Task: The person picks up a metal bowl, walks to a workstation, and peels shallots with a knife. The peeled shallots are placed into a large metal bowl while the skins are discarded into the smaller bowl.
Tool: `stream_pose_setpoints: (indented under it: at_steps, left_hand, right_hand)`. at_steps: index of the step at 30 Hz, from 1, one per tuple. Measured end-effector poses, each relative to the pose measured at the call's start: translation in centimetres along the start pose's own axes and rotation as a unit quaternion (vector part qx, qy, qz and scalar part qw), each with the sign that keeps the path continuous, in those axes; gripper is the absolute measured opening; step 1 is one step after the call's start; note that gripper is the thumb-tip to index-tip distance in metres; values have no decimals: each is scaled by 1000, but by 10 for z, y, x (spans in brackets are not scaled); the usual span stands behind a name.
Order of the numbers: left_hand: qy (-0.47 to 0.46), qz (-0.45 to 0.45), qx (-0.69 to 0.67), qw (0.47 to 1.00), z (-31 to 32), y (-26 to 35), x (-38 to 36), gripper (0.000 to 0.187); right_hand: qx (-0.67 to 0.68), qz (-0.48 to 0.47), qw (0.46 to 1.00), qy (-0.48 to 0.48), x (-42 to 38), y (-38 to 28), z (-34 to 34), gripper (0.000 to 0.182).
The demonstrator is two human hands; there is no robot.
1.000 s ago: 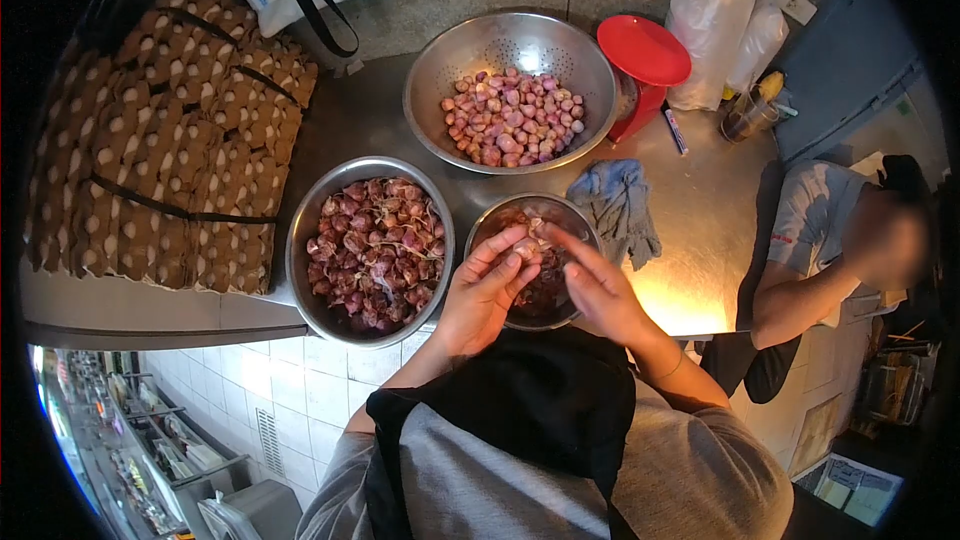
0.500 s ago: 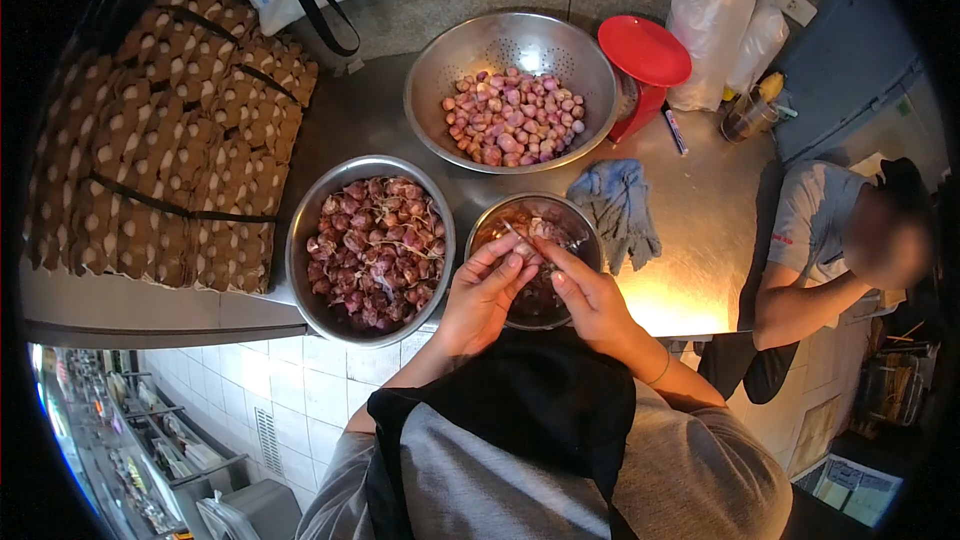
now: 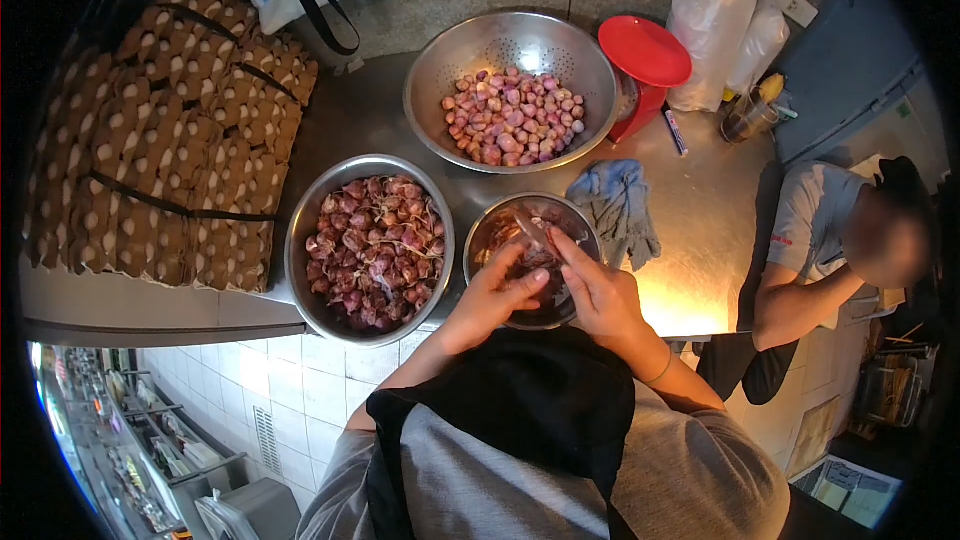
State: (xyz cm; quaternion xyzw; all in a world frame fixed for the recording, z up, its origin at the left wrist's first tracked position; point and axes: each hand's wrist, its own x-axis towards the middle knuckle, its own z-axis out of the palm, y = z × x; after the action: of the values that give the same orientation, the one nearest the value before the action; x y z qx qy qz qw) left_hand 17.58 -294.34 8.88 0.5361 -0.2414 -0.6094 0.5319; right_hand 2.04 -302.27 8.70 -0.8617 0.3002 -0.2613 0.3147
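My right hand (image 3: 600,290) is closed around a small knife (image 3: 532,228), its blade slanting up and left over the small metal bowl (image 3: 478,220). My left hand (image 3: 492,298) is over the left side of this bowl, fingers bent and thumb toward the knife; what its fingertips hold is too small to make out. Reddish skins and peelings (image 3: 508,230) lie in the bowl, partly hidden by my hands. To the left, a larger bowl (image 3: 297,270) holds unpeeled shallots (image 3: 365,240). Behind, a metal colander (image 3: 430,70) holds peeled pink shallots (image 3: 510,115).
Strapped egg trays (image 3: 170,140) are stacked at the left. A red scale (image 3: 645,50), blue-grey glove (image 3: 615,205), marker (image 3: 676,132) and plastic bags (image 3: 710,35) are on the metal table (image 3: 700,230). At the right, another person (image 3: 815,230) sits by the table's end.
The knife has turned so its blade shows broadside. My left hand has dropped slightly, and its fingertips have moved away from the right hand's.
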Motion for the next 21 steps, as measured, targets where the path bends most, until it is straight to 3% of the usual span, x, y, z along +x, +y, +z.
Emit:
stream_pose_setpoints:
  at_steps: [1, 4, 8, 10, 14, 21]
  left_hand:
    - [-48, 26, -50, 997, -6, -5, 6, 38]
    - [-47, 51, -121, 990, -7, -2, 7, 31]
    - [-14, 43, -142, 989, -12, -8, 8, 25]
    - [-21, 84, -119, 989, -10, -8, 10, 26]
    - [-49, 119, -71, 989, -12, -8, 10, 29]
    - [-67, 110, -73, 989, -7, 3, 2, 33]
  right_hand:
    - [-33, 8, 999, -19, -1, -4, -2, 40]
    - [13, 13, 999, -38, -2, -14, -3, 41]
    - [120, 4, 993, -22, -4, -13, 0, 38]
    - [185, 10, 982, -26, -4, -13, 0, 36]
    - [372, 127, 917, -64, -3, -7, 0, 34]
    - [350, 152, 923, -47, 4, 8, -3, 36]
